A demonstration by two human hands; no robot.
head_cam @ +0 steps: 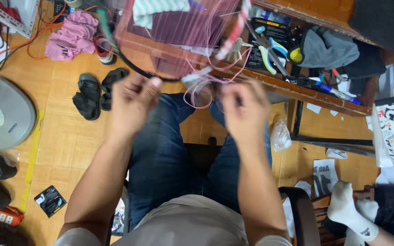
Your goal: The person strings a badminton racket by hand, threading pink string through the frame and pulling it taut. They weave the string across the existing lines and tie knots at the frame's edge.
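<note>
Seated at a cluttered wooden workbench [297, 89], the left hand [132, 101] pinched the thin black racket frame [135, 67]. The right hand [243, 108], blurred, was closed on pale pink string [197, 89]. The loose loops could likely tangle or slip.

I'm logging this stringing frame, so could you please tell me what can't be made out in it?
- Right hand, head view: motion-blurred, so its grip on the pink string is unclear.
- Left hand: fingers curl inward, hiding whatever they pinch.
- Racket: most of the frame is cut off by the top edge.
- Tools on the bench: overlapping and too small to tell apart.
</note>
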